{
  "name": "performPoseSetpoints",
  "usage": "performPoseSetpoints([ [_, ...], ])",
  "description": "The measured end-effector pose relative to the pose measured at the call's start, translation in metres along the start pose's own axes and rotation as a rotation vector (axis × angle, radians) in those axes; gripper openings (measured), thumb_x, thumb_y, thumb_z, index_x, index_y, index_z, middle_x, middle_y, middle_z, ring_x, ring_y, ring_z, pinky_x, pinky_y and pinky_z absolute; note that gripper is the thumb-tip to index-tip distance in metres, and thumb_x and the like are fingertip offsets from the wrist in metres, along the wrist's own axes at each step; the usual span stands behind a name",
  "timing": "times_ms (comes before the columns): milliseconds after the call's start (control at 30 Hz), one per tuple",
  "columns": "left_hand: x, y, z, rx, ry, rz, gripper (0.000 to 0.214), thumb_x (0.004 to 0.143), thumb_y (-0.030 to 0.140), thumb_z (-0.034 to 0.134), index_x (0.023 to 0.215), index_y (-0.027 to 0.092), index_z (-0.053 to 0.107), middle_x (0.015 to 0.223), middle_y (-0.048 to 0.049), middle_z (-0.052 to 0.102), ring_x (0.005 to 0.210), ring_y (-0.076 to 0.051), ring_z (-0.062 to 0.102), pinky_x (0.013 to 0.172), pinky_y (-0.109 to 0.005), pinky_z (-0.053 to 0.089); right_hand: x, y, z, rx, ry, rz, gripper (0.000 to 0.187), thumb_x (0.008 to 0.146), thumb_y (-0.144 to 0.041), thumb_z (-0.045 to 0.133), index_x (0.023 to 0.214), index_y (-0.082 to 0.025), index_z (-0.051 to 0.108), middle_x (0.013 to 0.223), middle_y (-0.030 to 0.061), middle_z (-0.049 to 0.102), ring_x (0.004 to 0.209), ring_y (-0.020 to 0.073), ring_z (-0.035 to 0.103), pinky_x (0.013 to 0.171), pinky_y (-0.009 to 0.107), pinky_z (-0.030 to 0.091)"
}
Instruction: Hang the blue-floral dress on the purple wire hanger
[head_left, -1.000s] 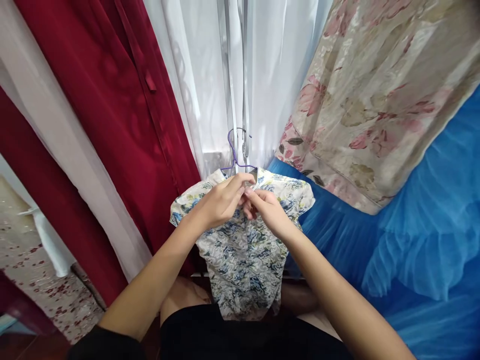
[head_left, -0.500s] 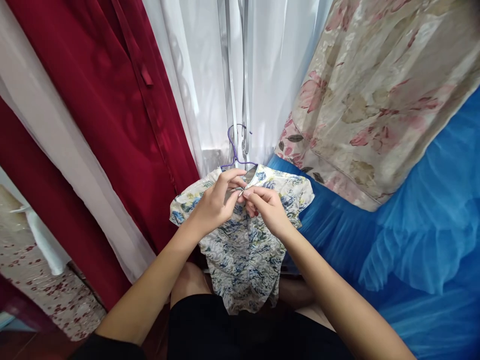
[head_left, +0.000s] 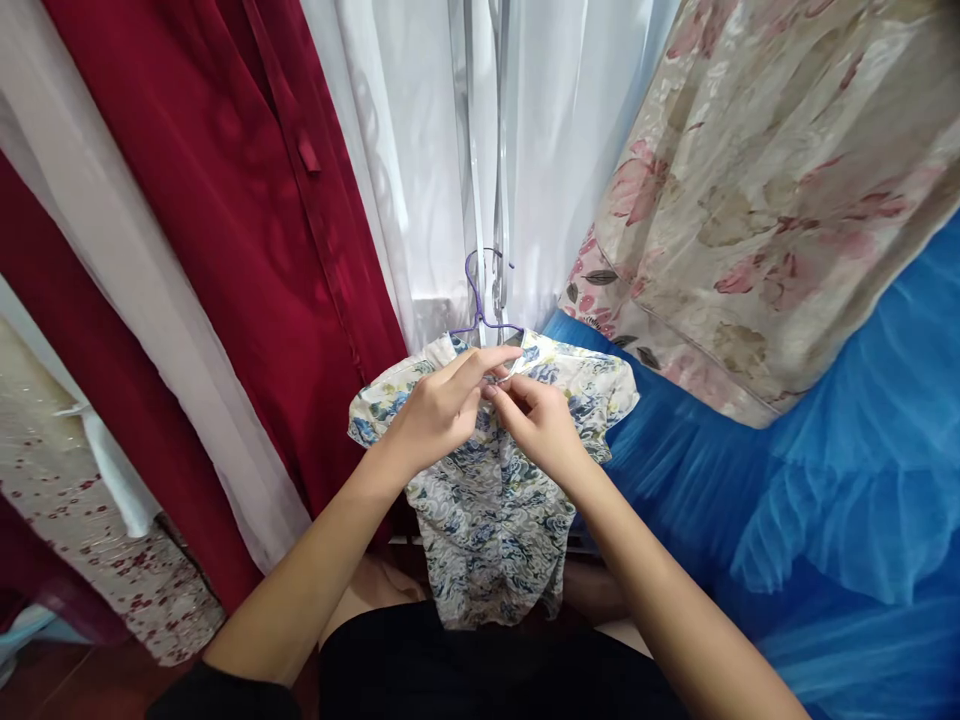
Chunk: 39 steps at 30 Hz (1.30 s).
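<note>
The right hand (head_left: pixel 546 425) has thumb and fingers pinched on the neckline of a flowered shirt (head_left: pixel 495 530). The left hand (head_left: pixel 442 410) meets it there, index finger stretched out, the others curled; whether it grips cloth is hidden. The shirt hangs below on a purple hanger (head_left: pixel 474 298). Behind is white cloth (head_left: pixel 420 150); red cloth (head_left: pixel 187 200) hangs to the left, blue cloth (head_left: pixel 825 480) to the right.
</note>
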<state>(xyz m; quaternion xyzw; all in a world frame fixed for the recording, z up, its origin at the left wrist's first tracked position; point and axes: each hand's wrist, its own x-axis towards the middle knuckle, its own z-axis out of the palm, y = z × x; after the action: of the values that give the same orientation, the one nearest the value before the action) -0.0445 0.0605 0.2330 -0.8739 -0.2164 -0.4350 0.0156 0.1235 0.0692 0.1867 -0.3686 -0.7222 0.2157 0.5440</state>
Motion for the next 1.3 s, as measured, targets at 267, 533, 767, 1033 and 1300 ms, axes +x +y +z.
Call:
performPoseSetpoints([
  [267,0.001,-0.011,0.009,0.027,0.096,0.083,0.058,0.089,-0.005,0.044,0.137,0.027,0.053,0.109,-0.0062,0.062,0.101,-0.017,0.063,0.088,-0.032,0.057,0.002,-0.008,-0.003,-0.243,-0.027,0.024,0.036,0.094,-0.032,0.052,0.060,-0.020,0.049,0.053,-0.0021,0.043,0.052,0.0127,0.037,0.055,0.029,0.024],
  [533,0.006,-0.023,0.028,0.069,0.338,0.137,0.049,0.090,-0.005,0.045,0.127,0.026,0.058,0.103,-0.0053,0.059,0.097,-0.017,0.061,0.085,-0.034,0.056,0.024,-0.004,-0.005,-0.192,-0.149,0.117,0.035,0.091,-0.031,0.052,0.059,-0.019,0.054,0.055,-0.0006,0.047,0.054,0.0126,0.040,0.054,0.028,0.025],
  [767,0.005,-0.018,0.027,0.078,0.475,0.037,0.033,0.094,0.003,0.049,0.118,0.023,0.059,0.097,-0.0040,0.059,0.087,-0.015,0.059,0.077,-0.032,0.056,0.026,-0.007,-0.009,0.275,-0.344,0.295,0.040,0.086,-0.045,0.061,0.056,-0.019,0.055,0.043,-0.0055,0.039,0.043,0.0090,0.031,0.047,0.027,0.022],
  [1033,0.001,0.001,0.025,0.052,0.561,-0.029,0.021,0.097,0.009,0.050,0.105,0.024,0.062,0.094,-0.0030,0.061,0.087,-0.016,0.061,0.076,-0.033,0.056,0.012,-0.001,0.003,0.448,-0.379,0.443,0.044,0.081,-0.044,0.067,0.047,-0.020,0.052,0.036,-0.0062,0.035,0.039,0.0080,0.025,0.047,0.029,0.016],
  [1300,0.006,-0.053,-0.022,-0.141,0.898,-0.114,0.012,0.092,0.025,0.066,0.098,0.021,0.057,0.094,-0.0016,0.055,0.087,-0.014,0.065,0.085,-0.032,0.057,-0.036,0.025,0.011,0.454,-0.473,0.496,0.040,0.084,-0.041,0.064,0.052,-0.018,0.059,0.042,-0.0052,0.040,0.043,0.0093,0.032,0.051,0.028,0.022],
])
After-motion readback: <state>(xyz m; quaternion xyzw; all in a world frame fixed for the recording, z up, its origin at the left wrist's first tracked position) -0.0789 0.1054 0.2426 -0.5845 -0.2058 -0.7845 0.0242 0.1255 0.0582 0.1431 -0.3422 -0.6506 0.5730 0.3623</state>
